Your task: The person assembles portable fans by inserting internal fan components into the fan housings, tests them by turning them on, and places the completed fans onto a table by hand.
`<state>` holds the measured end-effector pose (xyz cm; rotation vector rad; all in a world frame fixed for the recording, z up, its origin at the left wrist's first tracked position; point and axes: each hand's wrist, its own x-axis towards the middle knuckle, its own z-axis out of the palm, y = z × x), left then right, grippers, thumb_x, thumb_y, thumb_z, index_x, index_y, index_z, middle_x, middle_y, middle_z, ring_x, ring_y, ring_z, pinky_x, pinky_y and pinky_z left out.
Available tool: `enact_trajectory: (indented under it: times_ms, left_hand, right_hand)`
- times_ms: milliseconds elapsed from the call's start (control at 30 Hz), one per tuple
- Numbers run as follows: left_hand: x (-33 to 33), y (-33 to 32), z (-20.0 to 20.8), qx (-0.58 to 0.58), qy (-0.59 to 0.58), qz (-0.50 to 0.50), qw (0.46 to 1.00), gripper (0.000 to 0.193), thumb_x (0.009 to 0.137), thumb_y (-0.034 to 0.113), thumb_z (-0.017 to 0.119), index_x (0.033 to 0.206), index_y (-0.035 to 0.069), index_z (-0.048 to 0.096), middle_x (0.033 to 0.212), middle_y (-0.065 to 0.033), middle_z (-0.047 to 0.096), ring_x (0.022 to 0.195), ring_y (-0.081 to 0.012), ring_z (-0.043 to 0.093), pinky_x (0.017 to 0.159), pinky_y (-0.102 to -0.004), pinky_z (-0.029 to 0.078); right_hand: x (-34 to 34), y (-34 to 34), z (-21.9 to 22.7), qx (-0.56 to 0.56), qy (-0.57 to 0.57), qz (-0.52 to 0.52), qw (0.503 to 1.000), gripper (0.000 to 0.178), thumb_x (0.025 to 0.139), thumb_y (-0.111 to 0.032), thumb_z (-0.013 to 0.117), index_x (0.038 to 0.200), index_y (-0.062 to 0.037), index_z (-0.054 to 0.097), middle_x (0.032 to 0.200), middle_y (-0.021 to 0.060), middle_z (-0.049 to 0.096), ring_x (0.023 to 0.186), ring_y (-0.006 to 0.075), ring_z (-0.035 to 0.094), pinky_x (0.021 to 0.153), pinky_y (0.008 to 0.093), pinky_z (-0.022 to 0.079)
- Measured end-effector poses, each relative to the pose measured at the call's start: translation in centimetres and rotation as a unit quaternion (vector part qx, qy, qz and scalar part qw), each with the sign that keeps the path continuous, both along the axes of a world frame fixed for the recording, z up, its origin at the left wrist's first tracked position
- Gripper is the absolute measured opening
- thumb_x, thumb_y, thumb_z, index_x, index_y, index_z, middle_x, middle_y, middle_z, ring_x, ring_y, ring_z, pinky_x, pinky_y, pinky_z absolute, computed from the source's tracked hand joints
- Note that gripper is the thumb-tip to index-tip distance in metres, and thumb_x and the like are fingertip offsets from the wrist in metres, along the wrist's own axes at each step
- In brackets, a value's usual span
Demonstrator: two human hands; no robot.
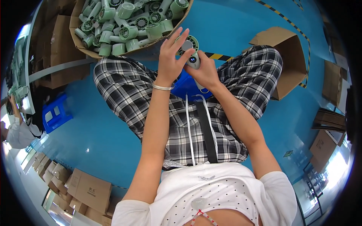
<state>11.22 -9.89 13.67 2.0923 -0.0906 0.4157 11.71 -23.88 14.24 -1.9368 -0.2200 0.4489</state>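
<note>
A light green and white handheld fan (187, 45) is held up between my knees, its round grille tilted upward. A small lit display shows on its neck. My right hand (206, 71) wraps round the handle, covering most of it, with the thumb along the side of the neck. My left hand (171, 62) is open at the fan's left side, fingers stretched up past the rim. Its thumb reaches across the lower part of the fan head; whether it touches I cannot tell. Just ahead, a large cardboard box (83, 52) holds many similar green and white fans (128, 32).
An open cardboard box (288, 67) stands beside my right knee. A blue plastic stool (56, 113) is at the left, near another person (20, 133) in white. Stacked cartons (88, 190) lie behind on the left, others at the far right. Striped tape (279, 13) marks the blue floor.
</note>
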Motion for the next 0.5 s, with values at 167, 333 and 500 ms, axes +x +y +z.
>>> enact_trajectory:
  times_ms: [167,333,500]
  left_hand:
    - [0.3,-0.3,-0.2,-0.125,0.036,-0.056,0.990,0.076,0.078,0.030,0.067,0.139,0.008,0.028,0.138,-0.0165,0.036,0.126,-0.0307,0.037,0.105,-0.0394,0.025]
    - [0.6,-0.7,0.5,-0.178,0.019,-0.029,0.983,0.101,0.078,0.041,0.065,0.143,0.011,-0.006,0.144,-0.0193,0.020,0.133,-0.0320,0.022,0.107,-0.0404,0.020]
    - [-1.1,2.6,-0.7,-0.332,0.002,0.084,0.939,0.074,0.090,0.032,0.051,0.143,0.007,0.006,0.137,-0.0141,0.033,0.123,-0.0238,0.035,0.103,-0.0368,0.026]
  right_hand:
    - [-0.1,0.1,-0.8,0.019,-0.017,-0.017,1.000,0.030,0.070,-0.016,0.070,0.082,0.0003,0.048,0.065,0.0115,0.059,0.055,0.0166,0.060,0.050,0.0286,0.046]
    - [1.1,-0.2,-0.2,0.020,0.035,-0.027,0.999,0.031,0.072,-0.013,0.069,0.091,-0.0004,0.048,0.073,0.0094,0.059,0.060,0.0156,0.061,0.053,0.0281,0.047]
    - [0.0,0.9,5.9,0.168,0.204,-0.051,0.963,0.045,0.075,-0.015,0.068,0.113,0.0012,0.049,0.093,0.0075,0.060,0.078,0.0146,0.059,0.068,0.0292,0.048]
